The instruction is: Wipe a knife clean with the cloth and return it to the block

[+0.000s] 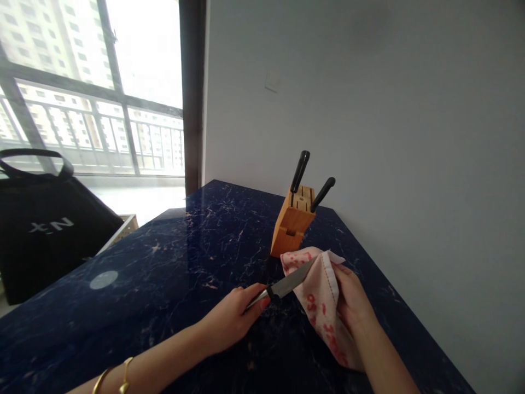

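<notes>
A short silver knife (292, 282) in a red-printed white cloth (322, 309), low in the middle.
The left hand (232, 320) grips the handle and hides most of it. The right hand (353, 305) pinches the cloth round the blade, so the tip cannot be seen. Further back, a slanted wooden knife block (292, 223) stands on the dark blue marble table (164, 273).

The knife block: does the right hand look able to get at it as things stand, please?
Probably yes: the knife block stands just beyond the right hand, nothing between, but that hand is full, gripping the cloth around the knife blade.
</notes>
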{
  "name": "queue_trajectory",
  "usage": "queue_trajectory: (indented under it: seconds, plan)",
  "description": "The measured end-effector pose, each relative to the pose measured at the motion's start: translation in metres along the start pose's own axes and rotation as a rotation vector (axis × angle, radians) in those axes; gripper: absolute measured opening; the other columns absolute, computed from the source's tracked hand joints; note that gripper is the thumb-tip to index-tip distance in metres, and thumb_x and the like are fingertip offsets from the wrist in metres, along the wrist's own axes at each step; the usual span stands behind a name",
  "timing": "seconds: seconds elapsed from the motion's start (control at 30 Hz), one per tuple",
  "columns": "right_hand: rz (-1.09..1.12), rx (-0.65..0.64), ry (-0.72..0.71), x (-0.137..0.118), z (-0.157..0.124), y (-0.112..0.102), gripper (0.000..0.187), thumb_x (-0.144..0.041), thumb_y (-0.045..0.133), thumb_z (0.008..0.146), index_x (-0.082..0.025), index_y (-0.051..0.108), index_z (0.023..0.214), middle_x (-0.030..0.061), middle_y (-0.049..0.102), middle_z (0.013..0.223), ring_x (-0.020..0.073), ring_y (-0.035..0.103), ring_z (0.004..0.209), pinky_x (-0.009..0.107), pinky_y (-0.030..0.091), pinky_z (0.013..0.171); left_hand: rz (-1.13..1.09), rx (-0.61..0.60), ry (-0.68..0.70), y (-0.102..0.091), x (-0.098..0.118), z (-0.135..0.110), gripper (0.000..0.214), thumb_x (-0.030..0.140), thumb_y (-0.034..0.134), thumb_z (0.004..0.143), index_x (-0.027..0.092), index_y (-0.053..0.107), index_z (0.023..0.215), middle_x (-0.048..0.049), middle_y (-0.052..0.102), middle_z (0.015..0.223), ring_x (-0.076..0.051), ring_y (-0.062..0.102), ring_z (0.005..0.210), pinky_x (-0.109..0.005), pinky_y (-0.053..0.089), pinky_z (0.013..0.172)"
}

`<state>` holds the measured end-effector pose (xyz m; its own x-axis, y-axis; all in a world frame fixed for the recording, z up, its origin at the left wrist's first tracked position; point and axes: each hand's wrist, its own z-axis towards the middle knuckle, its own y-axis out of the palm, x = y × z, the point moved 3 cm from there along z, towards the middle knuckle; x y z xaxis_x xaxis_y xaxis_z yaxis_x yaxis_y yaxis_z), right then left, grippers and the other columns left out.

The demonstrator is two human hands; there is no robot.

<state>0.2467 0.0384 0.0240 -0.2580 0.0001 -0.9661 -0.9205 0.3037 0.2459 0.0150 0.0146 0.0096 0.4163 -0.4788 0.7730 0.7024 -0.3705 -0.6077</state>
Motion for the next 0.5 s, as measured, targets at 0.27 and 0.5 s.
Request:
queue_trajectory:
  seconds: [0.27, 0.5]
  plan:
    - [0.004, 0.038, 0.023, 0.005, 0.000, 0.004, 0.021, -0.032, 0.068, 0.058, -0.017, 0.067, 0.072, 0.0035, 0.067, 0.060, 0.0198, 0.061, 0.055, 0.029, 0.049, 0.051, 0.034, -0.005, 0.003, 0.001, -0.002, 0.000, 0.029, 0.038, 0.030, 0.090, 0.019, 0.052, 0.090, 0.0047, 0.046, 0.059, -0.009, 0.041, 0.051, -0.019, 0.029, 0.049]
    - [0.036, 0.027, 0.022, 0.002, -0.002, 0.004, 0.022, -0.033, 0.067, 0.059, -0.017, 0.067, 0.073, 0.0030, 0.068, 0.065, 0.0181, 0.062, 0.058, 0.027, 0.049, 0.056, 0.049, -0.016, -0.015, 0.000, 0.000, 0.000, 0.032, 0.039, 0.028, 0.090, 0.019, 0.053, 0.091, 0.0036, 0.050, 0.061, -0.009, 0.043, 0.053, -0.019, 0.030, 0.051]
